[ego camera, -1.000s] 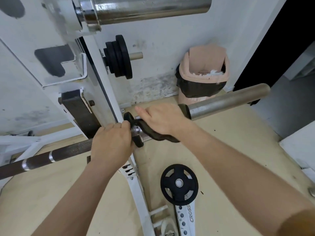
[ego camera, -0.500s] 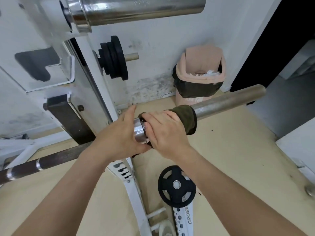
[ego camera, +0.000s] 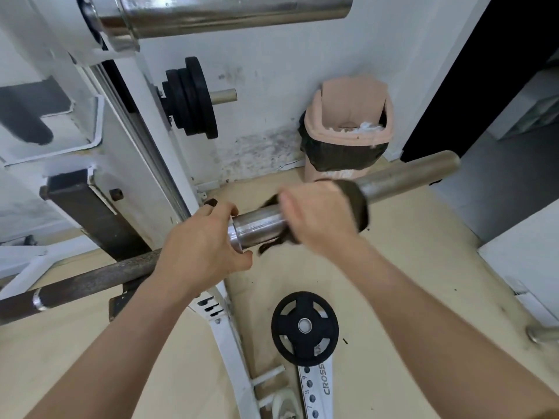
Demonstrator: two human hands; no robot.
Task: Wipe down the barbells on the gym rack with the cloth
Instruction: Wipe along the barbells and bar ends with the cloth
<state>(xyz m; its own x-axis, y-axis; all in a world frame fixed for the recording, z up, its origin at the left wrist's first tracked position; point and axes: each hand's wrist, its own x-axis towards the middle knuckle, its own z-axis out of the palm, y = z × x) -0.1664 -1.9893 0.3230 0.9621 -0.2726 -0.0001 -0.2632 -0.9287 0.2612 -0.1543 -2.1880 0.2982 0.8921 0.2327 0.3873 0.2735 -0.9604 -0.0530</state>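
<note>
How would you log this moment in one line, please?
left hand: grips grey steel barbell sleeve collar | right hand: holds dark cloth around sleeve

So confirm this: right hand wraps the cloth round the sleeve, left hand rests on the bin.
Wrong on the left hand: the head view shows it gripping the bar where the sleeve begins. The right hand does wrap the cloth round the sleeve.

Bright even indoor light, glare on upper chrome sleeve [ego camera: 230,13], motion-blurred right hand [ego camera: 320,216], wide-angle edge bending
</note>
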